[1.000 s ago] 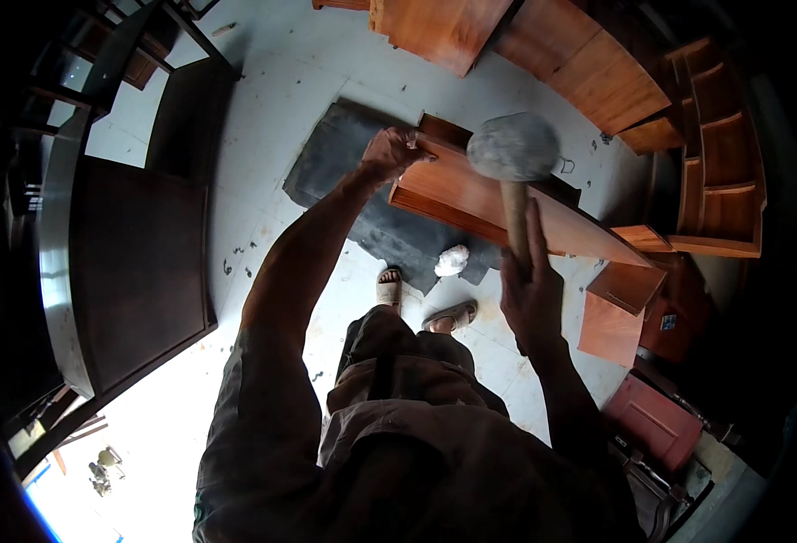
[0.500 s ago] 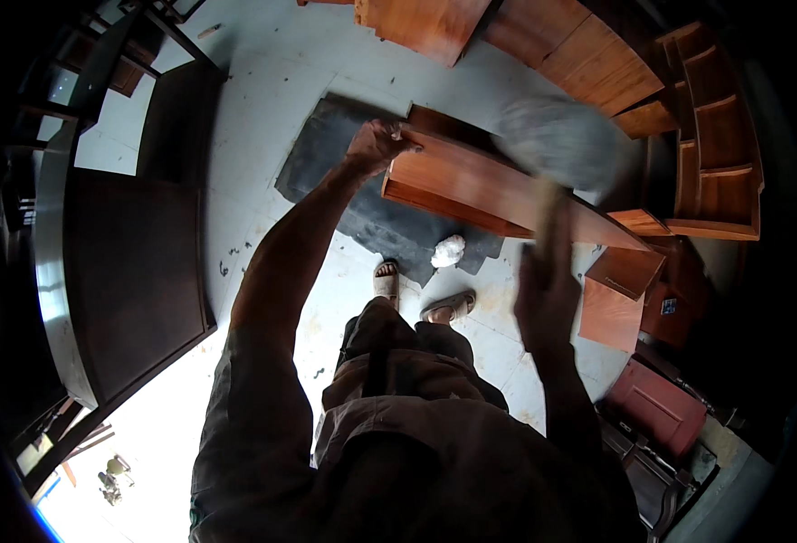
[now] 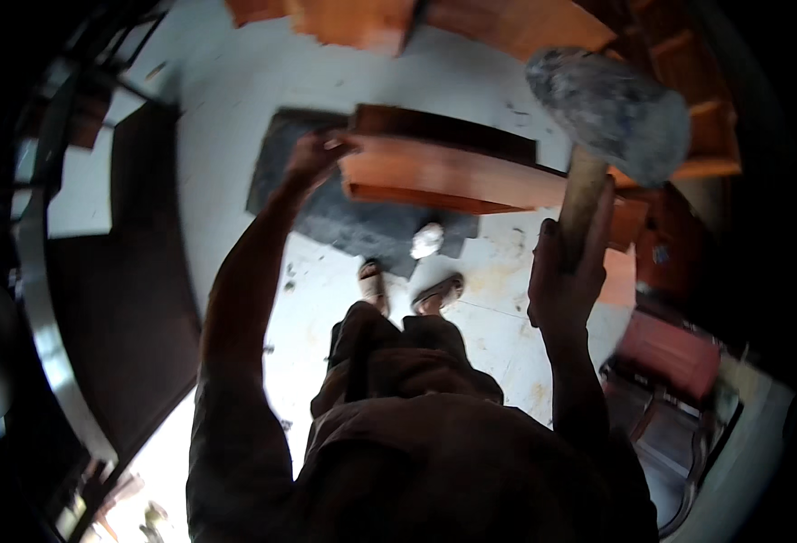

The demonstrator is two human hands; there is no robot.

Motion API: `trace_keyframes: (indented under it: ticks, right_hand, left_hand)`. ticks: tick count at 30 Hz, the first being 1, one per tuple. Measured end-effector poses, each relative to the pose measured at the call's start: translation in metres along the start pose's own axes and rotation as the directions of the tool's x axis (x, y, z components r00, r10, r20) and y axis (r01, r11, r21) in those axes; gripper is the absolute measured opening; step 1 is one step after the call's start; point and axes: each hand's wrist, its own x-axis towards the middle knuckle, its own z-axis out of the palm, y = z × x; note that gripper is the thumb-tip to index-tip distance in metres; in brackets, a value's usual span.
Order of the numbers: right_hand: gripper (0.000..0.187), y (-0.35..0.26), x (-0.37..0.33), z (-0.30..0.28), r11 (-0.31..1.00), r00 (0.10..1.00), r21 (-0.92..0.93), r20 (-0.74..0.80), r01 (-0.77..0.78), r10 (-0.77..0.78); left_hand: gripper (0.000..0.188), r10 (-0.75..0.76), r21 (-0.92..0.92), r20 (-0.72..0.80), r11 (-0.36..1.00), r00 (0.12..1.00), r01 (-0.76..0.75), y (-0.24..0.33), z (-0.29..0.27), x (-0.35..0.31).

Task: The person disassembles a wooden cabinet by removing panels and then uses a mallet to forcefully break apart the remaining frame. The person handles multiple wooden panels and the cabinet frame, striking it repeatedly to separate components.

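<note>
My left hand [image 3: 312,156] grips the left end of a long reddish-brown wooden piece [image 3: 453,172], which stretches across to the right above a dark mat. My right hand [image 3: 568,271] is closed around the wooden handle of a large mallet with a grey rounded head [image 3: 611,113]. The mallet head is raised high, above and to the right of the wooden piece. My sandalled feet [image 3: 407,288] stand on the pale floor below the piece.
A dark grey mat [image 3: 326,213] lies on the white floor under the wooden piece, with a small pale lump [image 3: 426,241] on it. More orange-brown wooden furniture parts [image 3: 362,23] lie at the top and right. A dark table [image 3: 127,299] is at the left.
The mallet has swung up and to the right, its head now higher and nearer the camera. My left hand keeps its hold on the wooden piece.
</note>
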Motion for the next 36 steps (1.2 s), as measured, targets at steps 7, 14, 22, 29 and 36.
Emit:
trace_keyframes:
  ticks: [7,14,22,29,36]
  right_hand:
    - [0.071,0.048,0.014,-0.099,0.975,0.980,-0.217,-0.178,0.049,-0.089]
    - [0.065,0.090,0.032,-0.117,1.000,0.923,0.011,-0.385,-0.014,0.017]
    - [0.063,0.187,-0.006,-0.099,0.956,0.961,-0.139,-0.141,-0.258,0.239]
    - [0.065,0.176,-0.003,-0.122,0.959,0.935,-0.137,-0.290,-0.249,0.201]
    - [0.070,0.200,-0.029,-0.108,0.922,0.931,0.148,-0.015,-0.358,0.364]
  left_hand:
    - [0.066,0.461,0.692,-0.017,0.645,0.887,-0.322,0.087,-0.002,-0.008]
    - [0.053,0.311,0.678,0.346,0.569,0.885,-0.465,0.102,0.080,0.039]
    - [0.036,0.036,0.727,0.420,0.585,0.907,-0.360,0.103,0.102,0.037]
    - [0.035,0.027,0.735,0.359,0.609,0.933,-0.300,0.111,0.082,0.034]
    - [0.032,0.117,0.752,0.407,0.521,0.906,-0.405,0.091,0.093,0.047]
